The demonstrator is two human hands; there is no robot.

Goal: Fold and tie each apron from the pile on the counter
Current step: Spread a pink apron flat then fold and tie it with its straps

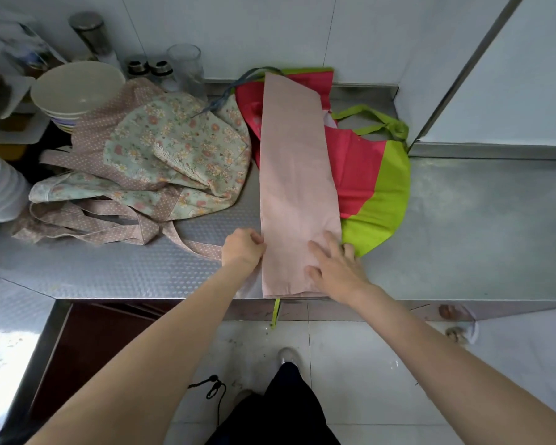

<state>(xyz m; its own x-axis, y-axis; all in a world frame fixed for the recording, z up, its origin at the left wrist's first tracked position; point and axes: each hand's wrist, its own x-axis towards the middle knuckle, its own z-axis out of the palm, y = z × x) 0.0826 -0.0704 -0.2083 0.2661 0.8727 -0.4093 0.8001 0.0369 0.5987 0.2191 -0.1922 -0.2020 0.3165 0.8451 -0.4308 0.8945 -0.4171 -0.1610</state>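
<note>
Lying folded into a long narrow strip at the centre of the frame, the pink apron (pixel 297 187) ran its long axis from the counter's (pixel 463 220) near edge up toward the back wall, leaning slightly left at the top. Its near end overhung the counter edge a little. The left hand (pixel 243 248) pinched the strip's left edge low down, fingers curled onto the cloth. The right hand (pixel 336 268) rested flat on the strip's lower right part, fingers straight and spread, tips pointing up the frame. Beneath the strip, to its right, lay a red and green apron (pixel 373 187). A floral apron (pixel 161 155) sat crumpled at left centre, beside stacked bowls (pixel 74 91) in the upper left.
</note>
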